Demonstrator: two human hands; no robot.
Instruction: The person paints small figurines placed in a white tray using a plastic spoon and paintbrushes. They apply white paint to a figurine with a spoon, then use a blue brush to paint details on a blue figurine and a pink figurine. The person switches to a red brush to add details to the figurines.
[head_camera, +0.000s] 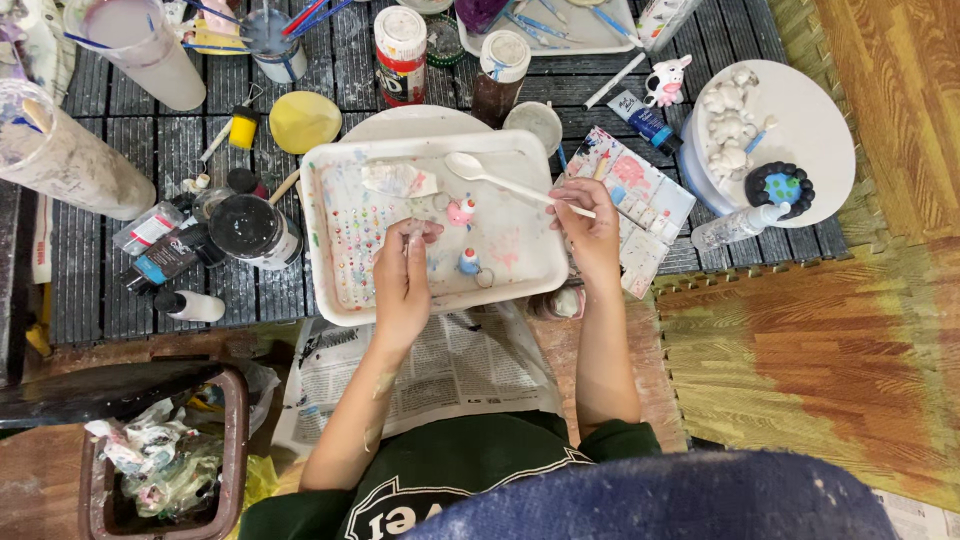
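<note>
Dark foam floor mats (130, 150), streaked with dried paint, carry the whole craft spread, with sheets of newspaper (440, 365) laid nearest the person. A white rectangular tray (525, 275) sits in the middle, smeared with pastel paint and rows of small coloured dots. On it stand two tiny figures, a pink one (461, 211) and a blue one (469, 262), both already coloured.

The left hand (403, 275) is curled, its fingertips pinched on something small that I cannot make out. The right hand (588, 228) is closed around a thin stick or brush handle (572, 205), just past the tray's right edge, beside a white plastic spoon (490, 175).

On a round white board (815, 135) to the right, a cluster of white pieces (728, 125) looks unpainted, next to one finished blue-and-green piece (780, 186). A black paint jar (250, 230) stands left of the tray.
</note>
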